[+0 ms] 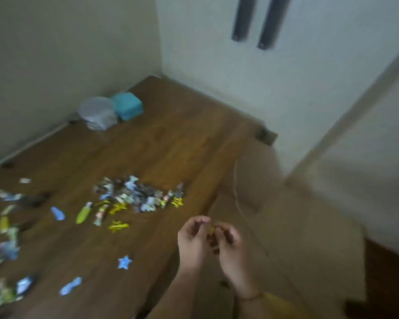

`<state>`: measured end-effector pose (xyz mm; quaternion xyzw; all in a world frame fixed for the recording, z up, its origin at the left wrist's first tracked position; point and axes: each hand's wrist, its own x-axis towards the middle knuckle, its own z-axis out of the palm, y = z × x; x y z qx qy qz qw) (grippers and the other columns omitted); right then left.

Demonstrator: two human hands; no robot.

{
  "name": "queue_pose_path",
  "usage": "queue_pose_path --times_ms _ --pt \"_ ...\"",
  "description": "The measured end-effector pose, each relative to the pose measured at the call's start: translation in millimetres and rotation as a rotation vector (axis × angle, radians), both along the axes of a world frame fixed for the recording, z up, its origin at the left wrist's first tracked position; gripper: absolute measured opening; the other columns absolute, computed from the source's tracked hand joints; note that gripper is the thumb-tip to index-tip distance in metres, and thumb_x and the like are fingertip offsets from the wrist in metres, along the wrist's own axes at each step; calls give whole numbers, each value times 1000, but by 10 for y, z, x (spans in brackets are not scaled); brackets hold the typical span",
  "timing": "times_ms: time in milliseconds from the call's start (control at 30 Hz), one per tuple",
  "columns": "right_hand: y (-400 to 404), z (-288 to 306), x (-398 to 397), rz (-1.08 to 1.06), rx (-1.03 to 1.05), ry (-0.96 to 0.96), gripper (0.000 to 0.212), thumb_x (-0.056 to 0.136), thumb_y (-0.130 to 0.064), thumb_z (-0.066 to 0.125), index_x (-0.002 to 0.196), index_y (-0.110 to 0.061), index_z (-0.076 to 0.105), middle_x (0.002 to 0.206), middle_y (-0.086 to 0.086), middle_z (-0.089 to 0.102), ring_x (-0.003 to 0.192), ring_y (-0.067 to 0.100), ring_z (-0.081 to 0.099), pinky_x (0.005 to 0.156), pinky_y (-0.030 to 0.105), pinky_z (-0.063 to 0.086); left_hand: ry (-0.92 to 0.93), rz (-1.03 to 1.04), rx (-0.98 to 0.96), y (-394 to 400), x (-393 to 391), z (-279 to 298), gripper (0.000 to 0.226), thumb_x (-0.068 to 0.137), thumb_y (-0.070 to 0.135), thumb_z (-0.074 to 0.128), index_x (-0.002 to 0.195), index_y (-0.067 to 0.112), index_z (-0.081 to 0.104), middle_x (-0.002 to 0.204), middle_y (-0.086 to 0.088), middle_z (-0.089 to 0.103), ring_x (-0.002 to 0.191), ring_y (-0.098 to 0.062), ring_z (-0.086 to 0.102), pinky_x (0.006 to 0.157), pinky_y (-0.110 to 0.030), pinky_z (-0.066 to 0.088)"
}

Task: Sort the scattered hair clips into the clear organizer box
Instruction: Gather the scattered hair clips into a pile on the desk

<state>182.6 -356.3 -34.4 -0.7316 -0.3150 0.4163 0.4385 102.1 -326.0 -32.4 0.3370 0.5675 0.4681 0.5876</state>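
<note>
A heap of small hair clips (136, 194) lies mid-table, with loose ones scattered to the left, among them a blue star clip (124, 262), a yellow star clip (118, 226) and a green clip (84, 213). My left hand (192, 242) and my right hand (232, 248) meet at the table's right edge, fingers curled together around a small yellow clip (212, 230). The frame is blurred, so I cannot tell which fingers pinch it. A clear plastic container (97, 112) stands at the far left of the table, by the wall.
A teal box (127, 105) sits beside the clear container. The wooden table (171, 139) fills a wall corner. A brown cardboard box (286, 226) stands to the right of the table. White cabinet doors with dark handles (253, 19) rise behind.
</note>
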Motion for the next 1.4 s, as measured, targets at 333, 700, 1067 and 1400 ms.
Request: queue_pose_path --times_ms 333,700,1067,1400 --pt "1085 363 -1209 525 -41 -273 23 84 -14 74 71 -32 68 80 -6 69 78 12 63 64 13 43 383 15 -192 923 -1749 309 17 89 22 58 74 25 64 72 6 66 78 -18 65 62 -24 48" --pt "1735 289 -1737 1497 -137 -928 18 86 -55 57 102 -47 56 99 -25 58 96 -7 55 91 16 44 291 618 -384 974 -2885 97 17 88 18 55 95 20 70 91 -1 72 88 -20 67 81 -33 55" --pt "3010 435 -2446 1547 151 -789 35 93 -40 57 128 -38 52 133 -20 43 118 2 48 94 16 44 281 1282 -408 1716 -3416 167 28 90 16 55 117 18 63 117 -2 60 110 -23 57 94 -34 43" --pt "4504 -55 -3469 1272 112 -892 67 93 -39 59 148 -13 31 160 8 14 147 29 13 119 42 20 1279 492 -288 2209 -4453 -261 44 84 36 56 126 24 58 137 -4 52 128 -31 43 102 -46 37"
